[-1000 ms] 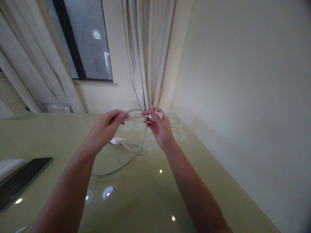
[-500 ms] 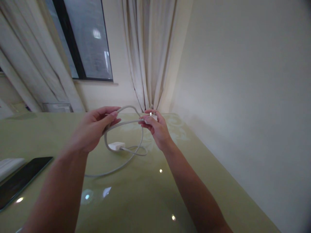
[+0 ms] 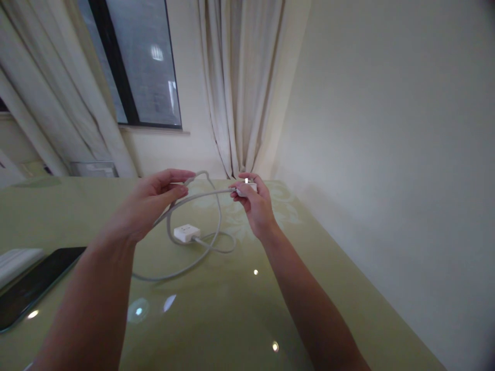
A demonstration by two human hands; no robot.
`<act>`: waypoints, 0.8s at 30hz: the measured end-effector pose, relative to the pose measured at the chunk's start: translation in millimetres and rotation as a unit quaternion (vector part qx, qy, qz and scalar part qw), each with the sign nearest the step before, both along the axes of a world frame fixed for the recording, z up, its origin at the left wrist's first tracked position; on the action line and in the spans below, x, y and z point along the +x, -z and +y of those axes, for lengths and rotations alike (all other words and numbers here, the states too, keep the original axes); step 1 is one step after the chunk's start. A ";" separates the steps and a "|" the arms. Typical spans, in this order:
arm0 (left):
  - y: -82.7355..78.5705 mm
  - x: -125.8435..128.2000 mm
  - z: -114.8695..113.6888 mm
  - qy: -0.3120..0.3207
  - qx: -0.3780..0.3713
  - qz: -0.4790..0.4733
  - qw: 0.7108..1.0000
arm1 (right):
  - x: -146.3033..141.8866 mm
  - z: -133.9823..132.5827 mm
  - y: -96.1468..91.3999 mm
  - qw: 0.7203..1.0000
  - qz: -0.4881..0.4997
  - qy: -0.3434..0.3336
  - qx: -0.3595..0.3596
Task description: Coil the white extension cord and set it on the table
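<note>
A white power plug (image 3: 250, 189) with a metal prong showing on top is pinched in my right hand (image 3: 255, 203). From it a pale grey cord (image 3: 204, 195) runs left to my left hand (image 3: 154, 198), whose fingers are closed on a looped part of it. The cord hangs in loops down to the glossy green table (image 3: 216, 309). Between and below my hands, the white socket block (image 3: 187, 233) at the cord's other end lies on the tabletop, with slots visible on its upper face.
A dark phone (image 3: 38, 283) lies on the table at the left, beside a white object (image 3: 17, 263) cut off by the frame edge. A bare wall (image 3: 386, 154) borders the table's right side. Curtains (image 3: 240, 93) and a window (image 3: 143, 62) are behind it.
My right hand has moved slightly right with the plug, widening the gap between my hands. The cord's upper loop has shifted left and changed shape. The socket block shows a little more clearly.
</note>
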State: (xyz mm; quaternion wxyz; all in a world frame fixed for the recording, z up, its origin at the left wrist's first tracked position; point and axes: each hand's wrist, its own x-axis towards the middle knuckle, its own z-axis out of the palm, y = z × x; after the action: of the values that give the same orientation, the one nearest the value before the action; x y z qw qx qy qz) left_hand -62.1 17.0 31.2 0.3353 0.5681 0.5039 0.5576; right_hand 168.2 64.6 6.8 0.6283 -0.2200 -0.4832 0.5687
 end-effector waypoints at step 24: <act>48.0 -41.2 28.2 -0.185 -0.032 0.539 0.821 | 81.4 10.6 -37.1 0.979 0.197 -0.029 0.036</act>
State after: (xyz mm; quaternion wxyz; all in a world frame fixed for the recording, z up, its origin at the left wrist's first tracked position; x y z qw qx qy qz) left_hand -103.3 45.1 -16.9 -0.0813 0.6629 0.7176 0.1974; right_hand 249.6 75.2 43.9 0.7020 -0.0669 -0.3762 0.6010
